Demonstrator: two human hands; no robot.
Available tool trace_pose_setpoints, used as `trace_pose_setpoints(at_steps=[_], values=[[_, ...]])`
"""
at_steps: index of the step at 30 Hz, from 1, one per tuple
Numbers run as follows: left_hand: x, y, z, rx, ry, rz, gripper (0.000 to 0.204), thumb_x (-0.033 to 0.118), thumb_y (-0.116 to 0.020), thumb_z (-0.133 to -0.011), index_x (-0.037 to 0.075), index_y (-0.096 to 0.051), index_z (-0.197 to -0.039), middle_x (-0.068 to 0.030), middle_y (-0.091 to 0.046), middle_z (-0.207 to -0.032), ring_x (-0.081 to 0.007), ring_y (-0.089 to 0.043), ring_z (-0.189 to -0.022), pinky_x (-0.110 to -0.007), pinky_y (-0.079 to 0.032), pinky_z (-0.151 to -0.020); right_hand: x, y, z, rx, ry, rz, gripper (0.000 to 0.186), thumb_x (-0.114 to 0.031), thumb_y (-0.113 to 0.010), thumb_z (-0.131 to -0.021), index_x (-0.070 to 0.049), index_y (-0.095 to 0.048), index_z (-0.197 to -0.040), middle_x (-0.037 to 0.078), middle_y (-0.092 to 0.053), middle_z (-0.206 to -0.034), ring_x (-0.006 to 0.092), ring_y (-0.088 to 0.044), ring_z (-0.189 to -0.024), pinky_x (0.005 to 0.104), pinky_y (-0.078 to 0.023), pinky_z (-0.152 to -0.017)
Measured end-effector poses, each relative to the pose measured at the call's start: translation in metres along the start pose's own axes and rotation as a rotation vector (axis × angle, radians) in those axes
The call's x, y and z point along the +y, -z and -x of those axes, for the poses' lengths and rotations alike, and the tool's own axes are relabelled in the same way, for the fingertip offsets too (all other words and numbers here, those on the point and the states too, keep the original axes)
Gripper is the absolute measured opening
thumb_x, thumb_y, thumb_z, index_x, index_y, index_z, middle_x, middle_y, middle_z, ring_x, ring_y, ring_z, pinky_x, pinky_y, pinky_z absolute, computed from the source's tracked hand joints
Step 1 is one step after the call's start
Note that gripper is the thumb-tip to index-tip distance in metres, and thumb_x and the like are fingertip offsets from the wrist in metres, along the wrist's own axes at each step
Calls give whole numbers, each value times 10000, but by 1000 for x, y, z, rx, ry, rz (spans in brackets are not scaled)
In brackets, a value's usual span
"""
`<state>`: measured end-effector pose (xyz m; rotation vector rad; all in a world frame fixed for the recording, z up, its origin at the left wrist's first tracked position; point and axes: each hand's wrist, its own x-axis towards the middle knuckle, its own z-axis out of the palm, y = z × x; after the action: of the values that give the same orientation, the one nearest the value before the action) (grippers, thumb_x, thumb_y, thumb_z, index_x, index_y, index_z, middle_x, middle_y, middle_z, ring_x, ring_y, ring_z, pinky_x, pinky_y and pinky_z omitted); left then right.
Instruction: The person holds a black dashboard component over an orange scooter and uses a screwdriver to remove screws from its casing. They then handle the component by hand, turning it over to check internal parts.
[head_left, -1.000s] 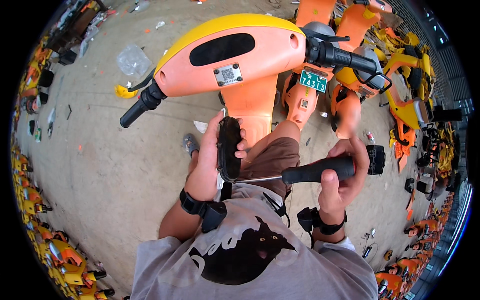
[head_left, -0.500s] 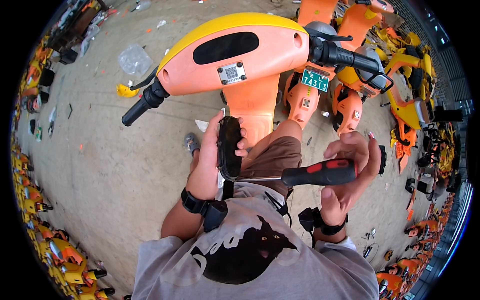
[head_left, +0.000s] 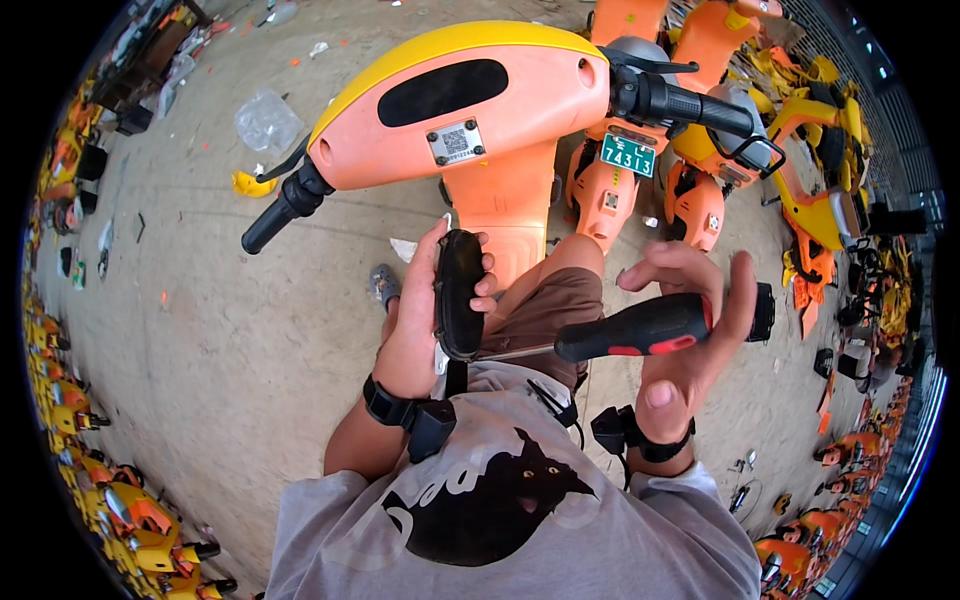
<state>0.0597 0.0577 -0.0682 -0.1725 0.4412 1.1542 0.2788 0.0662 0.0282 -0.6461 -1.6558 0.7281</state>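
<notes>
My left hand (head_left: 408, 325) is wrapped round a black, elongated oval part (head_left: 461, 298), holding it upright with fingertips over its right edge. A strip of light metal or plastic shows behind its lower end. The screwdriver (head_left: 635, 328) has a black and red handle, and its thin shaft runs left to the lower end of the oval part; the tip is hidden. My right hand (head_left: 695, 370) has the handle's butt against it, with the fingers loosely curled around and the thumb apart. Beyond both hands stands an orange scooter (head_left: 545, 110) with a yellow-topped handlebar cover.
More orange scooters (head_left: 605, 200) stand just behind, to the right. Yellow and orange scooter parts (head_left: 815, 200) are heaped at the right. A clear plastic bag (head_left: 268, 122) and a yellow fragment (head_left: 252, 184) lie on the concrete floor. Rows of scooters (head_left: 130, 520) line both sides.
The screwdriver handle has rolled, so its red patches now face lower. My right fingers have shifted and the thumb has come away from the handle. My left hand keeps its hold.
</notes>
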Motion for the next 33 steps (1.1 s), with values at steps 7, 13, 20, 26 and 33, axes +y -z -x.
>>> trace_pose_setpoints(at_steps=[7,13,20,26,33], values=[[0,3,3,-17,-22,-12,413,407,-538,-964,14,-539,-1092,-98,-578,-866,-165,-503,-661,-252,-426,-536,-5,4,6,-10,-100,218,924,-391,-666,-838,1,-149,-1497,254,-558,-1166,210,-568,-853,339,-469,-750],[2,3,-1,5,10,4,488,466,-466,-971,12,-547,-1129,-118,-552,-879,-182,-494,-638,-265,-424,-469,5,-1,1,-64,63,68,978,-446,-701,-817,-13,-151,-1499,200,-603,-1074,166,-547,-792,271,-447,-693],[4,8,-1,-168,142,151,515,450,-437,-982,-20,-518,-1177,-149,-538,-932,-203,-500,-680,-278,-445,-480,-2,-1,-1,105,-26,84,745,-221,-675,-856,-7,-281,-1450,107,-559,-820,153,-530,-703,273,-446,-622],[2,-7,7,-206,181,118,474,448,-436,-993,-3,-512,-1118,-114,-515,-915,-174,-473,-695,-250,-430,-514,-5,1,-5,313,-40,47,680,-208,-655,-861,-4,-318,-1415,107,-553,-812,152,-522,-706,284,-458,-615],[1,-15,9,-186,154,76,509,460,-404,-993,-14,-518,-1138,-118,-497,-898,-189,-487,-688,-277,-450,-524,2,4,-4,198,97,148,611,-117,-669,-829,17,-371,-1346,97,-599,-765,148,-565,-671,278,-467,-647]])
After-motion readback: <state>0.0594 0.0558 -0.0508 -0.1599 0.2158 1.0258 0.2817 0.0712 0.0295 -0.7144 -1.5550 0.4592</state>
